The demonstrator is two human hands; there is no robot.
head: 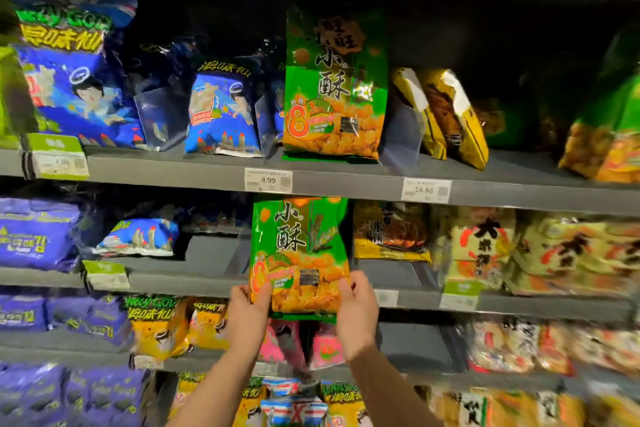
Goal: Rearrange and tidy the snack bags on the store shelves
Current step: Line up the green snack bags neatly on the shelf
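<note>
Shelf-front (207,282): upright green-orange snack bag (299,253)

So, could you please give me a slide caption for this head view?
Both hands hold a green bag below its twin on the shelf.

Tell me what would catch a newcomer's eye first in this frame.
First, the green snack bag held upright at centre, gripped at its lower corners by the left hand and right hand. Directly above it, a matching green bag stands on the upper shelf, flanked by blue bags on the left and leaning yellow bags on the right.
</note>
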